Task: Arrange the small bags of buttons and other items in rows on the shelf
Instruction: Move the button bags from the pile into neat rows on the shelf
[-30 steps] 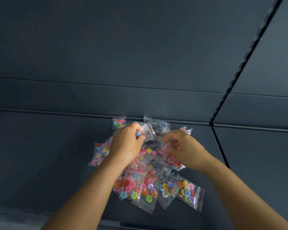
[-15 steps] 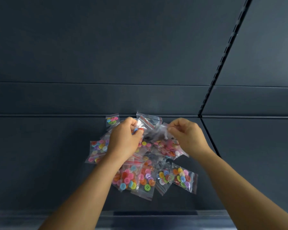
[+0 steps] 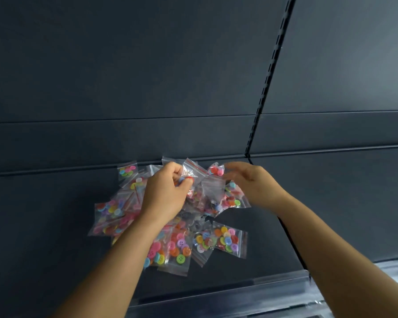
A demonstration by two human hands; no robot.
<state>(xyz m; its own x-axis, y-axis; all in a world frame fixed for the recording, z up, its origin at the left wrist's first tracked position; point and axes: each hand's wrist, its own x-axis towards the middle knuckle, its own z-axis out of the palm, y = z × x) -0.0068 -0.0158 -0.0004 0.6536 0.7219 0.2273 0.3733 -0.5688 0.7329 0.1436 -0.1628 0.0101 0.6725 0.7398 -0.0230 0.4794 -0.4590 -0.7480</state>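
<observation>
Before you stands the dark shelf (image 3: 55, 226), its back panel rising behind and a slotted upright (image 3: 265, 88) running down to the shelf's rear edge at the right. Along the front runs a clear price rail (image 3: 251, 292). On the shelf lies a loose pile of small bags (image 3: 182, 226), clear zip pouches with red seal strips, overlapping at all angles and filled with bright buttons; a few darker pouches sit in the middle, their contents too dim to tell. One bag of mixed buttons (image 3: 229, 242) lies flat at the near right edge of the pile, and another small one (image 3: 127, 171) rests at the far left, close to the back panel.

Your left hand (image 3: 166, 193) sits over the top of the pile, its fingers curled and pinching a bag (image 3: 190, 174) whose mouth stands up beyond your knuckles. Your right hand (image 3: 253, 182) hovers at the far right of the pile, fingers loosely extended toward a bag of red buttons (image 3: 216, 169); it grips nothing that you can see.
</observation>
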